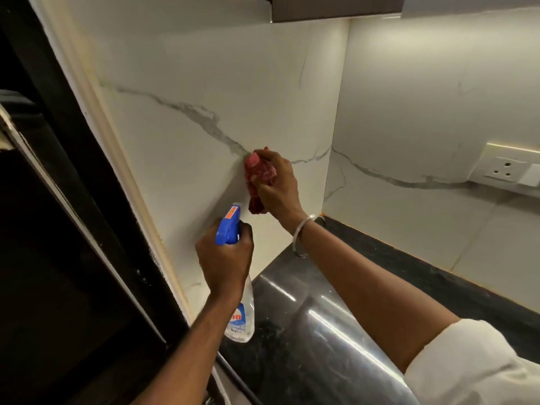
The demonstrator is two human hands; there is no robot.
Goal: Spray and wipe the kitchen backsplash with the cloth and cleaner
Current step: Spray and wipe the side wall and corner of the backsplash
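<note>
Right hand [274, 182] clamps red cloth [258, 178] against marble backsplash [181, 159]; left hand [225, 264] grips spray bottle [241, 314] just below-left, blue nozzle [229, 226] angled up at wall beneath cloth; bottle axis near-upright

The left hand [225, 263] is the lower one, with fingers curled round the neck of the bottle [242, 317] and its forearm rising from below. The right hand [276, 182] is higher, its wrist bent, and grips the cloth [260, 173]; its arm reaches in from the right.
</note>
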